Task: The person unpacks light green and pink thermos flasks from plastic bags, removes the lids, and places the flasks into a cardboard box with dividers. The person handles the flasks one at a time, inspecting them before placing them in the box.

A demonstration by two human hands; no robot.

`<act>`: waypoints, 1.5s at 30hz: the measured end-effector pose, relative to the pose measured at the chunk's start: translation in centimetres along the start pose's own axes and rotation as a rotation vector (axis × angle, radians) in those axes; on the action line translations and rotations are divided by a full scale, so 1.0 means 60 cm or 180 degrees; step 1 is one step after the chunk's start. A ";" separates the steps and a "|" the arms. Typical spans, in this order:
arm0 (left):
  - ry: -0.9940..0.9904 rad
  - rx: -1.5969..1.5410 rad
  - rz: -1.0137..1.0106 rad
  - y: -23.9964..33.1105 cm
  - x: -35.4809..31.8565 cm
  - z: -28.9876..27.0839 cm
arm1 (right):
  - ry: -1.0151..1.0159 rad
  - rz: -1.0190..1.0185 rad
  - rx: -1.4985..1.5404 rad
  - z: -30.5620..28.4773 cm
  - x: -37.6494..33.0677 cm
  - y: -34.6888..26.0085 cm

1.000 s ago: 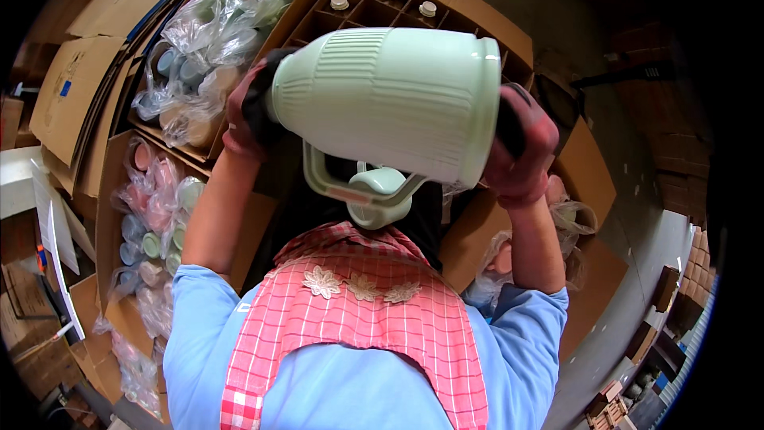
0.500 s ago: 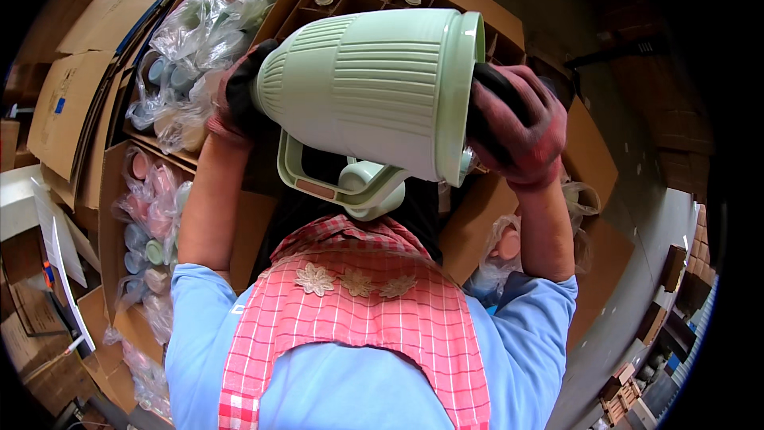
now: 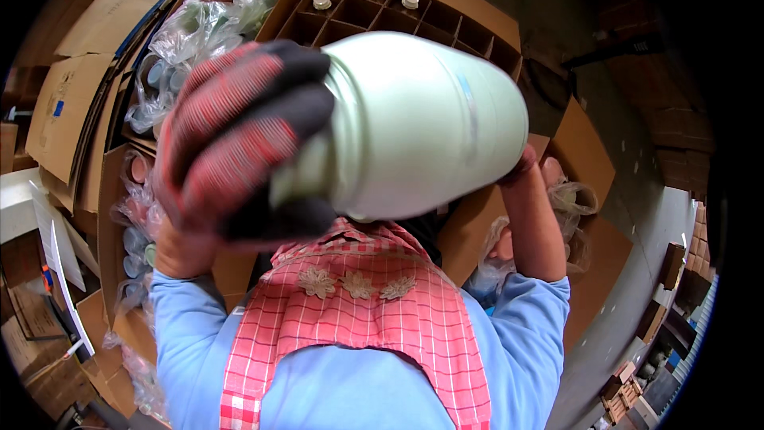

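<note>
A pale green jug (image 3: 430,123) is held up in front of my chest, lying on its side and slightly blurred. Its smooth, rounded body faces me, and I see neither its ribs nor its handle. My left hand (image 3: 247,135), in a red and black work glove, wraps round the narrower, ringed end at left. At the wide right end, only a bit of the glove of my right hand (image 3: 521,163) shows against the jug; its fingers are hidden behind the body.
Beyond the jug stands a divided cardboard box (image 3: 446,12) with a few white-capped bottles in its cells. At left, open cartons hold plastic-wrapped cups (image 3: 139,215) in pink, blue and green. More wrapped items (image 3: 503,247) lie in a carton at right.
The jug has turned, so its ribbed side and handle no longer show. My left hand has come closer and higher over its end; my right hand has gone behind it.
</note>
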State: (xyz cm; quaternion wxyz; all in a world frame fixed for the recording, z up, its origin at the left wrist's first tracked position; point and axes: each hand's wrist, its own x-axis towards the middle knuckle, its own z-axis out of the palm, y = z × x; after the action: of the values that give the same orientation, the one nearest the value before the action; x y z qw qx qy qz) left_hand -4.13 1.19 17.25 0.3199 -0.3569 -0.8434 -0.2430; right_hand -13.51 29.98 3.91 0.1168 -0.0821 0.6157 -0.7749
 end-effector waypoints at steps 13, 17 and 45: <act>0.1794 -0.3007 -0.2367 -0.055 -0.139 0.036 | -0.0662 0.1271 0.2176 0.117 -0.044 0.113; 0.1634 -0.4263 -0.3238 -0.100 -0.214 0.075 | -0.0656 0.1448 0.2107 0.116 -0.073 0.139; -0.0438 -0.1299 -0.2912 -0.098 -0.198 0.028 | -0.0622 0.0173 0.1716 0.062 -0.144 0.063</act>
State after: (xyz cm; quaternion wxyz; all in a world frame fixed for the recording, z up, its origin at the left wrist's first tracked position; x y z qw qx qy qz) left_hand -2.79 -6.73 6.55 0.0481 -0.0213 -0.8679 -0.4940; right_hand -3.89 28.11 1.22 0.2139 -0.1059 0.3753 -0.8956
